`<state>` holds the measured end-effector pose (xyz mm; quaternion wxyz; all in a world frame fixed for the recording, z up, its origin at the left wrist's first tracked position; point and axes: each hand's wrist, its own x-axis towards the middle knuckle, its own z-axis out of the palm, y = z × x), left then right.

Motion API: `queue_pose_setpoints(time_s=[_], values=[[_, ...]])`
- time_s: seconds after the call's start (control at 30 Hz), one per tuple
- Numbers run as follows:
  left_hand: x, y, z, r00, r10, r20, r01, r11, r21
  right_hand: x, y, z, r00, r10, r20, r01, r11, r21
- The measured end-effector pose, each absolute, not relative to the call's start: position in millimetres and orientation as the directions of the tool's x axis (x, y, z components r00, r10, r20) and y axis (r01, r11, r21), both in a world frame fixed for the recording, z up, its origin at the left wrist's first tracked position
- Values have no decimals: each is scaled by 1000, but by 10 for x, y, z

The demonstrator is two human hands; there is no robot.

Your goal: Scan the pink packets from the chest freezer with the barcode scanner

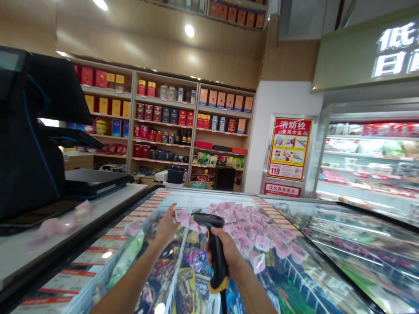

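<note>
The left hand [166, 226] has its fingers at the edge of a small pink pack [181, 216], and seems to pinch it. The right hand [229, 250] is wrapped tight around the handle of a black and yellow scanner [216, 257]. The two hands are apart, with the scanner's head close to the pack, over the chest's see-through top [190, 198].

The step in hand looks like reading the striped label on the pack. I think the next move calls for a still left hand, with the label turned to the scanner's nose.

The scanner looks like hard, smooth plastic, with a bent neck and a fat handle. The pile of pink packs [245, 224] to the right looks shiny and blocky, with white labels on some. More pink lumps [67, 224] sit on the smooth, pale bench [19, 261]. Under the glass, crinkly bags [185, 290] lie between white wire walls [310, 288].
</note>
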<state>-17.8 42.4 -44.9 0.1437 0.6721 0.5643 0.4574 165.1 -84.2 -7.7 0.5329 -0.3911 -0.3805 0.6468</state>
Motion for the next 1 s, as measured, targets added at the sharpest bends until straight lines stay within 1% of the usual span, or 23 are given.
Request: queue_pose_setpoints(time_s=[0.23, 0.53, 0.6, 0.67, 0.7, 0.77, 0.8, 0.87, 0.9, 0.93, 0.97, 1.0], values=[[68, 343, -512, -1, 889, 458, 621, -359, 697, 1759, -851, -96, -91, 994, -65, -395, -96, -914], [527, 246, -708, 160, 866, 475, 578, -472, 666, 1916, -782, -147, -42, 996, -73, -405, -83, -910], [504, 226, -728, 246, 836, 490, 575, -533, 621, 1931, -759, -174, -38, 996, -82, -402, -90, -911], [366, 231, -713, 322, 802, 503, 608, -583, 539, 1940, -741, -200, -37, 995, -92, -413, -99, -905], [255, 244, -688, 334, 793, 509, 644, -587, 491, 1941, -735, -211, -37, 994, -98, -423, -105, -900], [-37, 284, -610, 275, 808, 521, 747, -521, 414, 1941, -727, -225, -35, 993, -110, -442, -114, -890], [-206, 305, -564, 199, 817, 541, 802, -452, 389, 1939, -726, -230, -32, 992, -119, -448, -121, -886], [-557, 343, -486, 8, 816, 577, 908, -247, 338, 1933, -724, -235, -28, 991, -134, -454, -132, -881], [-727, 357, -463, -97, 807, 583, 941, -116, 318, 1931, -723, -237, -28, 990, -137, -454, -134, -881], [-885, 368, -455, -219, 794, 568, 946, 29, 324, 1929, -721, -240, -28, 990, -136, -453, -134, -881], [-1025, 378, -461, -309, 795, 522, 930, 138, 341, 1927, -718, -244, -28, 991, -134, -452, -132, -882], [-1142, 388, -479, -348, 823, 450, 913, 188, 363, 1926, -715, -248, -29, 991, -134, -450, -132, -883]])
